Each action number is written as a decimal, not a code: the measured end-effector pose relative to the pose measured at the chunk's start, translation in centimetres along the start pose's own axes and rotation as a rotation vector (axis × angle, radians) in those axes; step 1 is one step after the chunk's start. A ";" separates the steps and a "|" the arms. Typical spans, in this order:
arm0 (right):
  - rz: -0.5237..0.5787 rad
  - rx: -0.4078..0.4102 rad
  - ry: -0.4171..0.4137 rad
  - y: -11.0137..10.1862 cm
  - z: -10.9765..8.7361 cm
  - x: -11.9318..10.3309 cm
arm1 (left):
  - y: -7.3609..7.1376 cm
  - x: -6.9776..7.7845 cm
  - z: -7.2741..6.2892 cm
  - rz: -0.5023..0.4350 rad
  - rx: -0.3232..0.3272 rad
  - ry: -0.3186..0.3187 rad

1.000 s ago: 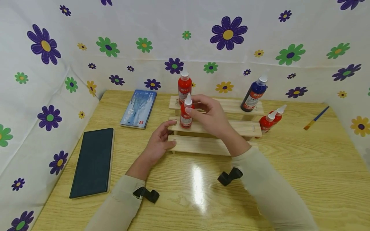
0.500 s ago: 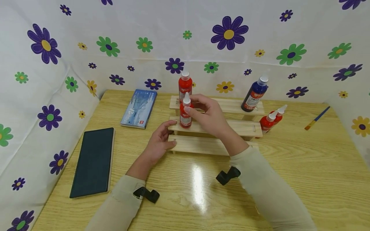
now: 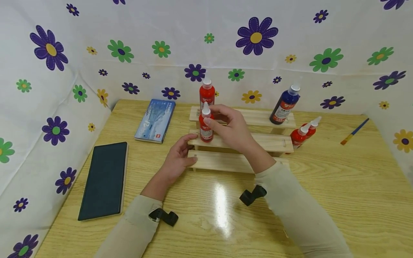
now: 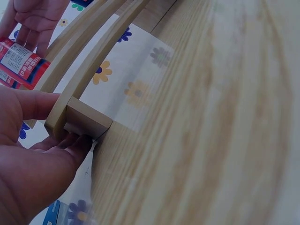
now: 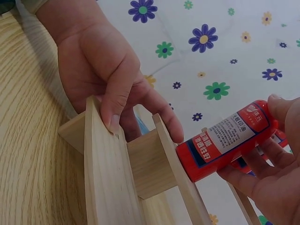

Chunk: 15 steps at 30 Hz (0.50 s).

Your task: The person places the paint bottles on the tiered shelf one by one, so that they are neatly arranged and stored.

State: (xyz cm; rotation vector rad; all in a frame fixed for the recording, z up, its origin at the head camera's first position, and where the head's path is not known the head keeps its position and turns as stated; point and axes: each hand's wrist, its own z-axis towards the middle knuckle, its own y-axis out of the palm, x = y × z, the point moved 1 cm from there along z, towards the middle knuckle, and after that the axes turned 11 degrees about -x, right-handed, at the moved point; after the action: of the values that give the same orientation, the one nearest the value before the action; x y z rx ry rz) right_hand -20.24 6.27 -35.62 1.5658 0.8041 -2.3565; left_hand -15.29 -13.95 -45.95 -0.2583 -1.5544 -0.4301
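- The left hand (image 3: pixel 175 161) grips the near left end of the wooden rack (image 3: pixel 226 162).
- Left of the right hand (image 3: pixel 233 129), pinched between its thumb and fingers, a red bottle (image 3: pixel 206 133) stands upright on the middle step (image 3: pixel 267 142).
- Beyond that hand, rightward: a blue bottle (image 3: pixel 284 107).

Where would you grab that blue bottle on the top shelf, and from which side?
Probably round the labelled body of the blue bottle, from the front: it stands upright on the wooden stand, unobstructed that way, and its body is rounded, wider than the cap.
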 end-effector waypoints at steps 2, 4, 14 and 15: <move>0.004 0.002 -0.002 0.0 0.0 0.0 | 0.1 0.1 0.0 0.000 -0.001 0.000; 0.008 0.003 -0.001 0.0 0.0 0.0 | 0.1 0.1 0.0 0.000 -0.002 0.001; 0.016 0.013 0.008 0.0 -0.1 0.0 | 0.0 0.0 0.1 0.007 0.007 -0.002; 0.022 0.017 0.005 0.0 -0.1 0.0 | 0.0 0.0 0.1 0.008 0.008 -0.003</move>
State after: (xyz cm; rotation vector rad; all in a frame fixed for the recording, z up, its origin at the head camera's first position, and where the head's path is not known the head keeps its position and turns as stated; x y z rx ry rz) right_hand -20.15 6.35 -35.68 1.5793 0.7656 -2.3510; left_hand -15.33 -13.91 -45.92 -0.2588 -1.5569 -0.4177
